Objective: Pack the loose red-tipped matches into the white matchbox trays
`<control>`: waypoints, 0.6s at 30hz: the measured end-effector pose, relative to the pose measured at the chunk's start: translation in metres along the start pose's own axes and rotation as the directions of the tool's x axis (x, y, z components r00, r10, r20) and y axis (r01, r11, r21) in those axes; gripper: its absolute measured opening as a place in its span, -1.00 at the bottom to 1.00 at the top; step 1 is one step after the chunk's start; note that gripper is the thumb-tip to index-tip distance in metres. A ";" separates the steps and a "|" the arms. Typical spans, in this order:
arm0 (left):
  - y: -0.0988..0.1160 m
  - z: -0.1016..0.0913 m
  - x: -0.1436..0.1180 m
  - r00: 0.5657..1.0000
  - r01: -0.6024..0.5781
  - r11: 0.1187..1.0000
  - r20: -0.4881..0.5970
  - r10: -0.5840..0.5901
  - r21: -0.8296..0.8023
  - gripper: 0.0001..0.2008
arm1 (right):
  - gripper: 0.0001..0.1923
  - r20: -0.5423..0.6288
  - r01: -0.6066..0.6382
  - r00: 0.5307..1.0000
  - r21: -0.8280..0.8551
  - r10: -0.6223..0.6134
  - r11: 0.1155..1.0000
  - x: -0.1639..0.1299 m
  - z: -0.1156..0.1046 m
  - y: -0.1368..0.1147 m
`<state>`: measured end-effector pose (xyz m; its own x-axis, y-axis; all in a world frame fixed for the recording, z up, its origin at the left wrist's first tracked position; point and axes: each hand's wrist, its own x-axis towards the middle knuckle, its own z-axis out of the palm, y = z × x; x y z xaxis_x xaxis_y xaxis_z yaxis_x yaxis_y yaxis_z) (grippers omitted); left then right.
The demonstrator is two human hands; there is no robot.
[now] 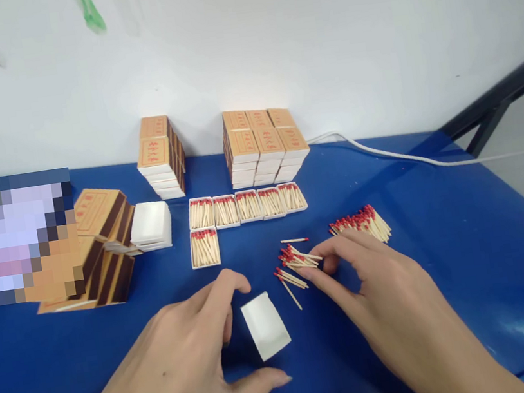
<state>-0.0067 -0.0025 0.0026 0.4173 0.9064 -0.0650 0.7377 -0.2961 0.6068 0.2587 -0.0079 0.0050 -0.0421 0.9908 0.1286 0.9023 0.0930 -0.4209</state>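
Already six small white trays sit filled with red-tipped matches on the blue table: five in a row and one more just in front of the row's left end. Behind them, against the white wall, stand two stacks of closed tan matchboxes, which look finished. To the left lies a heap of empty brown sleeves, with a short stack of empty white trays just beside it. Judging by these, a good share of the filling is done, and more trays and loose matches are left.

Nearest the viewer, one empty white tray lies tilted on the table between the two hands. The left hand is spread and curved around it, index finger near the tray's upper left corner and thumb just under its lower edge; whether the fingers touch it is hard to tell. The right hand reaches up and left, thumb and fingertips pinching a small scattered bunch of matches just above and right of the empty tray. A larger loose pile of matches lies beyond the right hand's knuckles, close by. A white cable trails across the back right of the table.
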 end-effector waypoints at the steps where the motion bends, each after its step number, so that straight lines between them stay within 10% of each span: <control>1: 0.000 -0.002 0.001 0.999 -0.039 0.999 -0.008 0.039 -0.001 -0.18 | -0.56 0.002 0.005 1.000 0.006 -0.005 1.000 0.000 0.000 0.000; 11: -0.004 -0.007 0.005 0.985 -0.011 0.997 0.169 0.024 -0.077 -0.46 | -0.64 0.031 0.011 0.999 0.041 -0.013 0.999 -0.005 -0.001 0.005; 18: -0.001 -0.009 0.008 0.984 -0.114 0.993 0.133 0.118 -0.035 -0.20 | -0.67 0.020 0.023 1.000 0.052 -0.024 0.998 -0.007 -0.002 0.005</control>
<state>-0.0092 0.0076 0.0086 0.5684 0.8169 -0.0981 0.6661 -0.3869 0.6376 0.2645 -0.0146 0.0041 -0.0722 0.9901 0.1203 0.8778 0.1204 -0.4637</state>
